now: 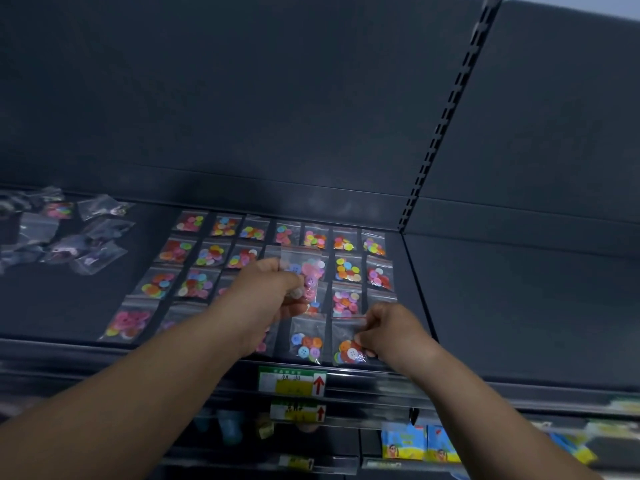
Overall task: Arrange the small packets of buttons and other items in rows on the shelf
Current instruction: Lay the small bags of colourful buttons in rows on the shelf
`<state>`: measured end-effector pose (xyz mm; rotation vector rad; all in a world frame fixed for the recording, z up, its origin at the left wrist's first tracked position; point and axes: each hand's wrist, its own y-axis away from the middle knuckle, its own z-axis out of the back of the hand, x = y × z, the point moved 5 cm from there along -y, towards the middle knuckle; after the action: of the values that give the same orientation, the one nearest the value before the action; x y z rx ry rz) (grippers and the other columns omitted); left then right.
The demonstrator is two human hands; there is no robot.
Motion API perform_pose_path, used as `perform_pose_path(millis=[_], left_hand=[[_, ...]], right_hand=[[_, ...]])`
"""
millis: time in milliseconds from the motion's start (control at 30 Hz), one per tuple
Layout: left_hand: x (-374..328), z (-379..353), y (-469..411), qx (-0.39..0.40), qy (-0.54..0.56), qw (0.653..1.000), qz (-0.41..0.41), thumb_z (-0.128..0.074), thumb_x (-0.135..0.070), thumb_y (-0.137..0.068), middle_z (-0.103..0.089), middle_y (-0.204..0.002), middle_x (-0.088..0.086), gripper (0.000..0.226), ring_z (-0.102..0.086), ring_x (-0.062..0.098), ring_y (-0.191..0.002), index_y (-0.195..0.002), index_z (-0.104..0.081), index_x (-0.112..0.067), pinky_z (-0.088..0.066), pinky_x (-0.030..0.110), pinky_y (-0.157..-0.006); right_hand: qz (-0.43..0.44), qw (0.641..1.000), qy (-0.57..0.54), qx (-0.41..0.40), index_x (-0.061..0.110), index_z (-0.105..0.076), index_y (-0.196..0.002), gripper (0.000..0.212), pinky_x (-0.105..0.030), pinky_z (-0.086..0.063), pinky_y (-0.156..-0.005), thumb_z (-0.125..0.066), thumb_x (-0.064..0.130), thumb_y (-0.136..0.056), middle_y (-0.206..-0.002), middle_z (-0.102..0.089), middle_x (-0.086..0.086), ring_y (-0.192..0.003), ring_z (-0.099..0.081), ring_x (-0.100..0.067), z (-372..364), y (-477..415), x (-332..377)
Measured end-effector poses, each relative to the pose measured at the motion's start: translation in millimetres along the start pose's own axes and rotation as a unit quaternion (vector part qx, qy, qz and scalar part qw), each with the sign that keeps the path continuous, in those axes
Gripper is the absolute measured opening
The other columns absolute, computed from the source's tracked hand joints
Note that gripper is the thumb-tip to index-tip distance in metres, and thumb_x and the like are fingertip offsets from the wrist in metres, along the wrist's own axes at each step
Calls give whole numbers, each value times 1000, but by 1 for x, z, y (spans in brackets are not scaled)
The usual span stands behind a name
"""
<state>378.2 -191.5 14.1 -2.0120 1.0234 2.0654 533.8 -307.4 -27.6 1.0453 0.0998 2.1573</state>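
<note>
Head view: raised packet in left hand's pinch, front-edge packet in right hand's pinch, open shelf leftward.

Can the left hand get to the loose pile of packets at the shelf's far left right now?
Probably yes for reach: nothing stands between the left hand and the loose pile. But its fingers grip a packet of buttons, so picking up more looks awkward.

Pretty dim overall, the dark shelf just soaks up the light. Wide-angle lens bends the slotted upright, and the bottom right corner is smeared with blur.
</note>
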Motion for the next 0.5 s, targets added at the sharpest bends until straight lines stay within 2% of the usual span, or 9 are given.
perform_pose_path(millis=[100,200,300,367,433,500], left_hand=[[1,-2,1,7,-5,1000,1,-58,1,-88,-61,-87,13,9,-62,24,-78,-92,-62,-7,-53,23,-53],[1,-6,4,18,-34,999,-8,-58,-3,-90,-65,-89,13,8,-63,18,-70,-93,-64,-8,-53,21,-53],[-2,-9,8,23,-71,997,-20,-59,-6,-90,-66,-86,8,8,-61,15,-68,-88,-64,-12,-53,24,-60],[-3,-13,11,26,-93,995,-32,-62,-6,-88,-64,-82,3,9,-57,13,-69,-85,-63,-14,-49,25,-63],[-4,-18,12,31,-105,993,-41,-64,-7,-87,-64,-84,2,8,-56,12,-68,-90,-64,-15,-48,23,-61],[-5,-27,13,39,-116,991,-48,-66,-9,-85,-65,-87,2,14,-56,11,-69,-98,-65,-14,-46,21,-59]], right_hand=[[1,1000,26,-12,14,-57,-79,12,-23,-41,-51,-69,11,-77,-69,-63,-4,-55,-54,-13,0,-1,0],[3,999,44,-30,16,-53,-83,19,-22,-40,-48,-71,15,-76,-72,-60,-1,-57,-53,-12,2,3,2],[17,997,42,-59,22,-47,-87,26,-22,-40,-48,-71,17,-77,-75,-60,1,-61,-56,-11,9,8,5],[54,992,50,-99,22,-47,-89,23,-23,-38,-50,-69,21,-81,-74,-58,4,-62,-55,-9,19,14,12],[87,989,-62,-106,17,-53,-83,16,-24,-40,-57,-67,23,-84,-69,-58,4,-61,-53,-11,28,18,22],[87,969,-229,-43,15,-58,-76,16,-25,-41,-59,-64,23,-88,-66,-59,1,-61,-52,-14,33,24,30]])
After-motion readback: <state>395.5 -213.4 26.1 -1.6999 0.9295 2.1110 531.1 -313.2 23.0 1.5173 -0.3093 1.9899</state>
